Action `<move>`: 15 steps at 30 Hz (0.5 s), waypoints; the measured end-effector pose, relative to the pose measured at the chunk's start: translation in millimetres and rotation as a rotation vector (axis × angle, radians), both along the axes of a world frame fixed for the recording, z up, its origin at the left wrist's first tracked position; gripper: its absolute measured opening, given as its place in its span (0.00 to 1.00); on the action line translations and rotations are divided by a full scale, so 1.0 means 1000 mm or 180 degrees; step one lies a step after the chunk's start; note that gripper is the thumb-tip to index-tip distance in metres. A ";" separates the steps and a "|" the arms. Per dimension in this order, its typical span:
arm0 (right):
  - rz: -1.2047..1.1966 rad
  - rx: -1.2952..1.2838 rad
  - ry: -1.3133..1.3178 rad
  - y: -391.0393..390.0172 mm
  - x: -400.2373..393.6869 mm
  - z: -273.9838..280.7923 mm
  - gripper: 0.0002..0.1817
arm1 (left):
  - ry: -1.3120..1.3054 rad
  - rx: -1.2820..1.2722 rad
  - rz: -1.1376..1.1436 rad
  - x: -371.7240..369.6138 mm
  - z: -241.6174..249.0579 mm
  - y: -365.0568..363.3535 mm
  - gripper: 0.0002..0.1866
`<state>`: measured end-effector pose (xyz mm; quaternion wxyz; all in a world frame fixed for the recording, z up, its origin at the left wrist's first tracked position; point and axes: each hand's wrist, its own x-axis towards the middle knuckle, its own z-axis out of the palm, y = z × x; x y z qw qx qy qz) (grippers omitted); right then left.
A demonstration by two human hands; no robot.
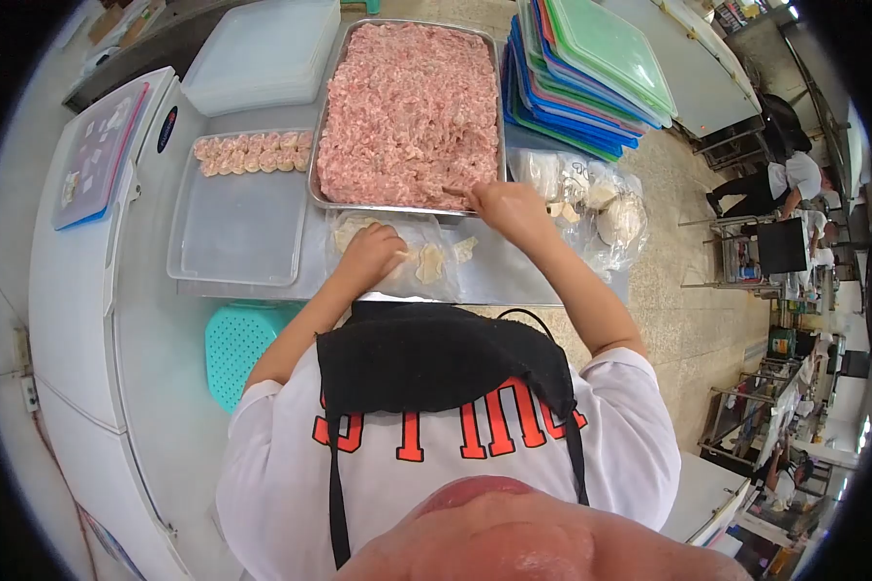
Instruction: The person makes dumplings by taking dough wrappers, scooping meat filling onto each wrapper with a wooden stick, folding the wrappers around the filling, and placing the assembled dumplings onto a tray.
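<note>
A large metal tray filled with pink minced meat lies in front of me. My right hand is at its near right corner, closed around a thin brown stick whose tip touches the meat. My left hand is over a clear plastic bag, fingers curled together; what they pinch is hidden. Pale round dough wrappers lie on the bag beside it. To the left, a translucent plastic tray holds rows of small filled dumplings along its far side.
Stacked clear trays stand at the back left. Colored plastic lids are piled at the back right, with bagged wrappers in front. A white freezer is left, a turquoise stool below the table. Another person is far right.
</note>
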<state>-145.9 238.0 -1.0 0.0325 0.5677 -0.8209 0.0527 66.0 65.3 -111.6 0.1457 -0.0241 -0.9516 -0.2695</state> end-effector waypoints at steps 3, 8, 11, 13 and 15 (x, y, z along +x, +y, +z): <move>-0.0203 0.0138 -0.1323 0.008 -0.001 0.000 0.17 | 0.0103 0.0550 0.0377 -0.003 0.007 -0.005 0.08; -0.0499 0.0092 -0.1452 0.002 -0.012 0.014 0.20 | -0.0424 0.4496 0.1106 -0.002 0.032 -0.019 0.12; -0.0531 -0.0001 -0.0802 -0.006 -0.030 0.020 0.21 | -0.0453 0.5321 0.0535 0.002 0.058 -0.014 0.13; -0.0689 0.0965 -0.0178 -0.012 -0.033 0.011 0.21 | -0.0502 0.4951 0.0777 -0.002 0.063 -0.008 0.13; -0.0417 0.0606 -0.0253 -0.003 -0.026 -0.008 0.21 | -0.0552 0.4575 0.1022 -0.006 0.059 -0.008 0.13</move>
